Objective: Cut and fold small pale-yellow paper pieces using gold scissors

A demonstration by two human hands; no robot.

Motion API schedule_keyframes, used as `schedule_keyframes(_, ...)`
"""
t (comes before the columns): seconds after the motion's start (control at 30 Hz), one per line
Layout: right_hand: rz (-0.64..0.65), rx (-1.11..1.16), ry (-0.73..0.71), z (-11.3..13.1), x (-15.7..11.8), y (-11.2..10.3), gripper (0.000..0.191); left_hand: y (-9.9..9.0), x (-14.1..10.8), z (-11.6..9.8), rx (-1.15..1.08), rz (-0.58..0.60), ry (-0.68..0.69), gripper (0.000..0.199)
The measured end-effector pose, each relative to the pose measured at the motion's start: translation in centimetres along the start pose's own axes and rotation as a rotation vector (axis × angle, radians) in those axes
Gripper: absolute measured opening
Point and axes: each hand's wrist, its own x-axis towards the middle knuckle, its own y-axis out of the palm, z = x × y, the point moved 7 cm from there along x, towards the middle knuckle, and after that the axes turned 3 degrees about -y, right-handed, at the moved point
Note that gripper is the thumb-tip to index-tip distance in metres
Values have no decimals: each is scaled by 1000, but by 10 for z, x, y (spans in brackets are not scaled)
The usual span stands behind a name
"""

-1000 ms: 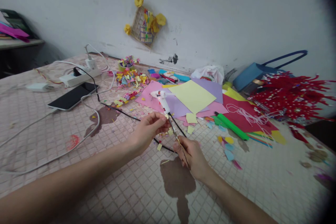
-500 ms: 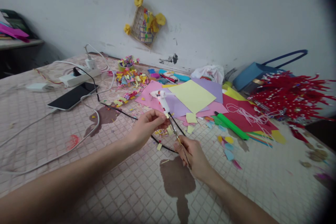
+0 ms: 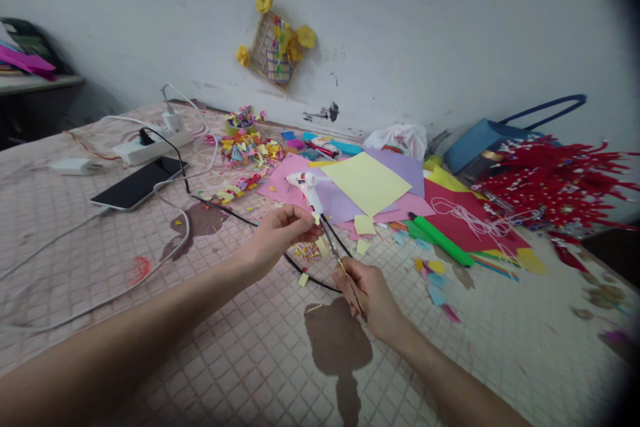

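My left hand (image 3: 280, 240) is closed in a pinch, thumb against forefinger. Between its fingertips shows a small pale yellow paper piece (image 3: 317, 219), partly hidden. Lower and to the right, my right hand (image 3: 367, 293) grips a slim silver-and-gold tool (image 3: 339, 260) that slants up toward the left fingertips. It is too thin and blurred to tell its exact kind. The tool's tip is close to the paper piece. Just beyond lies a white glue gun (image 3: 311, 192) on coloured sheets, its black cord (image 3: 305, 273) running behind both hands.
Coloured paper sheets (image 3: 367, 180) lie beyond my hands, near a green marker (image 3: 443, 240) and white string (image 3: 480, 221). Paper scraps (image 3: 250, 147) are heaped at the back. Leftward are a phone (image 3: 140, 183), a power strip (image 3: 153, 145) and cables. Red beaded stems (image 3: 555, 177) spread at right.
Both hands stay in nearly the same place. The tool and the left fingertips have shifted only very slightly.
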Motion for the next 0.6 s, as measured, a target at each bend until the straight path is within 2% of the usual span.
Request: schedule_keyframes(0.6, 9, 5, 6, 2, 0, -2, 31, 1, 1, 3, 3, 35, -49, 13)
